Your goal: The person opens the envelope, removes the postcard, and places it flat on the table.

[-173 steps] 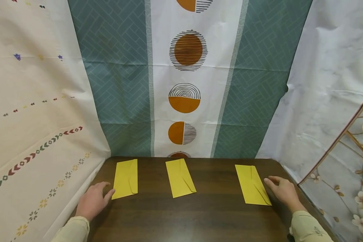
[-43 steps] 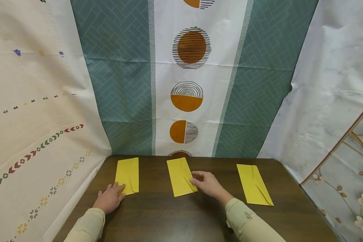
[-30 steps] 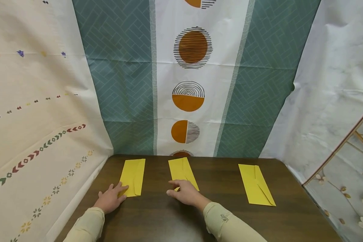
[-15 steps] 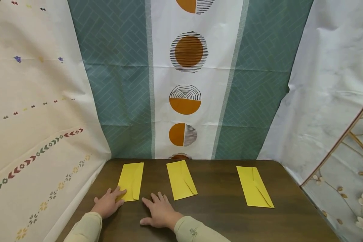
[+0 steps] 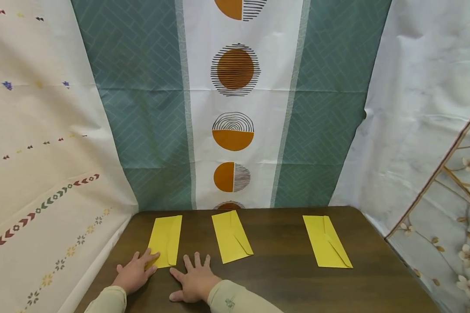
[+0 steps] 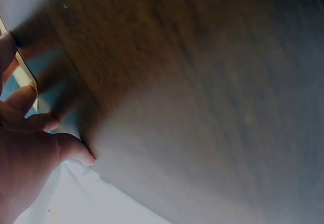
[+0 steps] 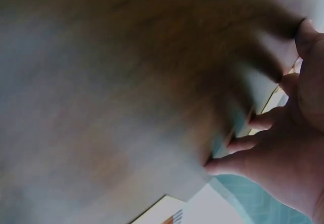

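Three yellow envelopes lie apart on the dark wooden table: a left envelope [image 5: 168, 237], a middle envelope [image 5: 231, 234] and a right envelope [image 5: 327, 239], each with its flap seams facing up. My left hand [image 5: 133, 274] rests with fingers extended on the near left corner of the left envelope. Just right of that envelope's near end, my right hand [image 5: 197, 280] lies on the bare table with fingers spread, holding nothing. Both wrist views show fingertips touching the tabletop; the left envelope's pale edge [image 6: 26, 79] shows beside the left fingers.
The brown table [image 5: 282, 287] has rounded far corners. Behind it hangs a green and white curtain [image 5: 243, 104] with orange circles. A cream patterned cloth [image 5: 43, 152] borders the left side, and a white floral cloth [image 5: 423, 143] the right.
My right hand has moved from the right envelope past the middle one to beside the left envelope, its fingers spreading. My left hand has come onto the left envelope, which has shifted slightly right and turned.
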Demonstrator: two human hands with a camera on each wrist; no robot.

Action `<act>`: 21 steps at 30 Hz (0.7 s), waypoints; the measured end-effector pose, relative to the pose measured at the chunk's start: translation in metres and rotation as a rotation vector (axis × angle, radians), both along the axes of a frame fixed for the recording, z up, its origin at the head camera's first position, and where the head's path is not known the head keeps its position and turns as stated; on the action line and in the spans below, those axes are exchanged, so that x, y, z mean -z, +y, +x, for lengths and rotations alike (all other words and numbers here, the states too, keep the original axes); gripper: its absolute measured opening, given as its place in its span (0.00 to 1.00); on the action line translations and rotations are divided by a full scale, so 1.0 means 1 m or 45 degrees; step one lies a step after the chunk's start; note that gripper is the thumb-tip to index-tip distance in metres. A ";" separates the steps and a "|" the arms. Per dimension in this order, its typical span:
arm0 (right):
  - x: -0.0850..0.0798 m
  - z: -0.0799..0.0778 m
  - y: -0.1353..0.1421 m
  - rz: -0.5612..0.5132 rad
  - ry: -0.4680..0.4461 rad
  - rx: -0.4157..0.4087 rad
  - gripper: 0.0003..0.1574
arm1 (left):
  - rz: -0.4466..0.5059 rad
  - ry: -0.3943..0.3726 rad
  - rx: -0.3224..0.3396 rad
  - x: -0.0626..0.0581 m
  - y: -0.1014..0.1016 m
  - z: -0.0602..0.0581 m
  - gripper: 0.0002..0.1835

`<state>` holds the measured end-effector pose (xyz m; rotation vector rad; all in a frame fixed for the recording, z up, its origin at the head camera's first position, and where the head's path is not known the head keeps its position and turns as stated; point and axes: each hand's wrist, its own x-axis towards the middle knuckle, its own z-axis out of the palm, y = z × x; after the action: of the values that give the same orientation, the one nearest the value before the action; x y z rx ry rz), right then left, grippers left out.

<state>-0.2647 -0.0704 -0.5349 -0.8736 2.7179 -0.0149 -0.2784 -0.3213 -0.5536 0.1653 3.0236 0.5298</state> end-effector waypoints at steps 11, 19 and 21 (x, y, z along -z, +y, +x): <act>0.012 -0.006 -0.017 0.003 0.057 0.006 0.42 | 0.001 0.009 -0.026 0.007 0.001 0.001 0.28; 0.012 -0.009 -0.027 -0.016 0.185 -0.031 0.42 | -0.016 0.033 -0.023 0.000 0.003 0.002 0.27; 0.011 -0.010 -0.030 -0.012 0.174 -0.026 0.42 | -0.011 0.024 -0.029 -0.002 0.003 0.004 0.27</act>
<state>-0.2749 -0.1004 -0.5463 -0.9375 2.8364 0.0382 -0.2745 -0.3186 -0.5517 0.1364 3.0489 0.5204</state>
